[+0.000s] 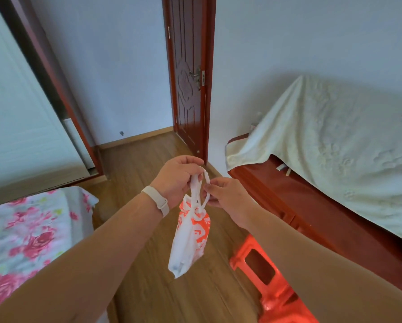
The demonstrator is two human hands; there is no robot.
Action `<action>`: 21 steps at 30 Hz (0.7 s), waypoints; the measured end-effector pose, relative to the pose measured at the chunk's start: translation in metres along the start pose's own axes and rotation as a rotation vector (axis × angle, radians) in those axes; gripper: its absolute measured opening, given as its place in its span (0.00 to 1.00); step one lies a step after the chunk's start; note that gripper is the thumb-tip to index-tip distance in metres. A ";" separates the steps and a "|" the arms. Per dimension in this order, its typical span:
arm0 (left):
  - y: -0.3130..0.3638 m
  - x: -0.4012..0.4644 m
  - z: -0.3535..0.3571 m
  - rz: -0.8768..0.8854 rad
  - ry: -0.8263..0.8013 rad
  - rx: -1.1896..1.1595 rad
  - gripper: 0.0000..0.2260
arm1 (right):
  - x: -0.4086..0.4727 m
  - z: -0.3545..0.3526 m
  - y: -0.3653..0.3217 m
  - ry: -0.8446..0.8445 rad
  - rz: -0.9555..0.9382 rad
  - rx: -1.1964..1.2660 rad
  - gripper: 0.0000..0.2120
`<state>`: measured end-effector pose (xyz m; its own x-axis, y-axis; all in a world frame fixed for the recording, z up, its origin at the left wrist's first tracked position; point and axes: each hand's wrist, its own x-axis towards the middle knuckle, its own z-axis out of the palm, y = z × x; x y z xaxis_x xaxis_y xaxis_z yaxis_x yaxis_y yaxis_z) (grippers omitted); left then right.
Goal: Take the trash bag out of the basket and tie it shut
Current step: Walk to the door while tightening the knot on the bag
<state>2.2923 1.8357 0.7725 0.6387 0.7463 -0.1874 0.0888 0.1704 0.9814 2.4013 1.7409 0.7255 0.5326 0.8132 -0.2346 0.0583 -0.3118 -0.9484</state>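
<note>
Knotting the handles
Both hands (196,185) pinch the white-and-orange plastic trash bag (190,238) handles (already cinched); pull the loops snug, evenly.

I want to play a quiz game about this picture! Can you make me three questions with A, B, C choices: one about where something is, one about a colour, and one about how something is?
1. Where is the bag?
A. On the bed
B. Hanging in the air from the hands
C. On the floor

2. What colour is the stool?
A. Blue
B. Green
C. Orange-red

3. How is the door?
A. Open
B. Shut
C. Taken off

Answers:
1 B: the left hand and right hand hold its handles above the floor.
2 C: it glows orange-red.
3 A: it stands swung inward.
</note>
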 end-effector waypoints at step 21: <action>0.027 0.333 -0.032 -0.121 0.219 0.016 0.07 | 0.371 -0.020 -0.031 -0.204 0.011 -0.068 0.10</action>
<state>2.4832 2.1091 0.7352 0.4420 0.8430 -0.3066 0.1678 0.2581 0.9514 2.6136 2.0421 0.6720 0.3517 0.8903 -0.2893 0.1138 -0.3474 -0.9308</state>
